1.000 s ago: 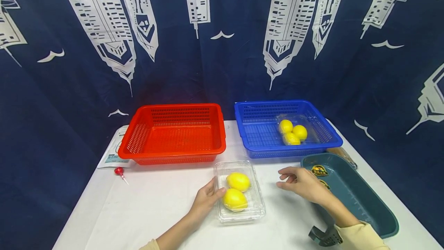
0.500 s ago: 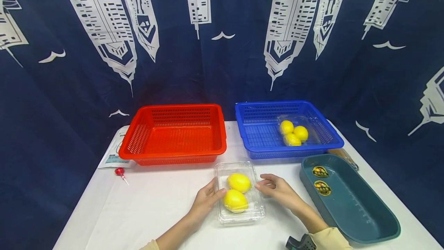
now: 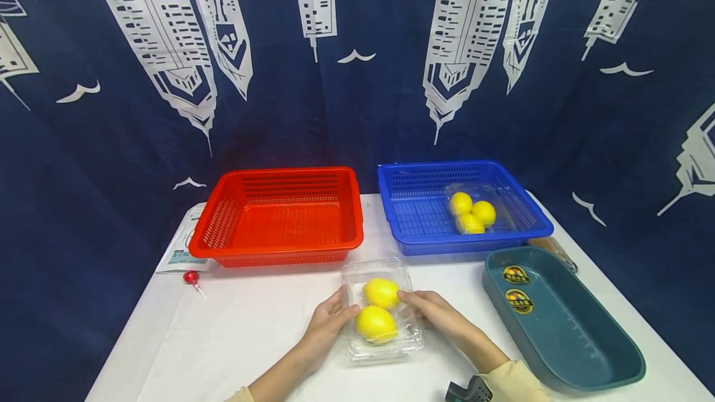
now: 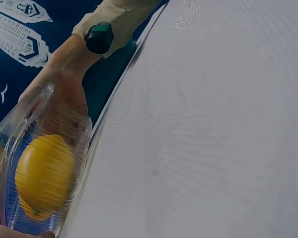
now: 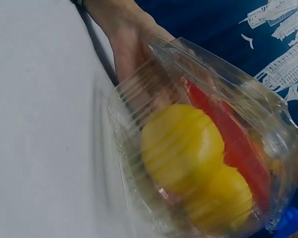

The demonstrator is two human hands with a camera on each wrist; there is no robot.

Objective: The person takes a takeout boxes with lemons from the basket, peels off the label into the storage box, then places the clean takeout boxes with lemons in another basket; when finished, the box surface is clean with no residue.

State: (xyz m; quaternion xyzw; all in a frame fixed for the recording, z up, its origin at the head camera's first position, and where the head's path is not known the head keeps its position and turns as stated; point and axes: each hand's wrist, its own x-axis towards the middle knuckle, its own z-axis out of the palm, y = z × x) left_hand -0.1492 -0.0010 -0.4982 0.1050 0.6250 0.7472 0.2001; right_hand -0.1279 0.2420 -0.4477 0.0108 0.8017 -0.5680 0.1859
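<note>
A clear plastic clamshell box point(image 3: 382, 351) with two lemons inside, one point(image 3: 381, 293) behind the other point(image 3: 376, 325), is at the front middle of the white table. My left hand point(image 3: 328, 326) grips its left side, thumb over the edge. From the right, my right hand point(image 3: 438, 315) holds the opposite side, its thumb on the lid beside the far lemon and the other fingers mostly hidden. Through the box's ribbed wall, the left wrist view shows a lemon point(image 4: 44, 171). The right wrist view shows both lemons, the larger-looking one point(image 5: 181, 148) in front.
A red basket point(image 3: 290, 228) stands behind on the left. The blue basket point(image 3: 475, 241) at the back right holds another clear box with three lemons point(image 3: 471, 223). A dark green tray point(image 3: 581, 321) lies at right. A red lollipop point(image 3: 191, 277) and a printed packet point(image 3: 187, 253) lie at left.
My right hand has come left from beside the green tray to the box and now holds its right side. The left hand keeps its grip, and the box has barely shifted.
</note>
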